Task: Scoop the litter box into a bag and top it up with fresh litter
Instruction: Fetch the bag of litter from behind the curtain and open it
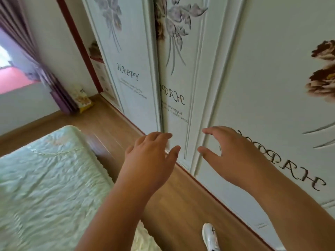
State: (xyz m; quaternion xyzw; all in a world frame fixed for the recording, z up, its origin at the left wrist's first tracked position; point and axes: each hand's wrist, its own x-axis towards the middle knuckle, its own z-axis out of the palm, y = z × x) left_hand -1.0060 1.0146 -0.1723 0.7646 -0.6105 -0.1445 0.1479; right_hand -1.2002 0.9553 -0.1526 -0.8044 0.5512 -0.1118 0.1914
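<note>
My left hand (151,154) and my right hand (228,151) are both held out in front of me, fingers relaxed and slightly bent, holding nothing. They hover near the white sliding wardrobe doors (181,98) printed with flowers and the word HAPPY. A white and yellow bag (82,98) stands on the wooden floor at the far corner by the curtain; its print is too blurred to read. No litter box or scoop is in view.
A bed with a pale green cover (45,178) fills the lower left. A strip of wooden floor (172,205) runs between bed and wardrobe. A purple curtain (45,73) hangs at the window on the left. A white shoe (210,236) shows below.
</note>
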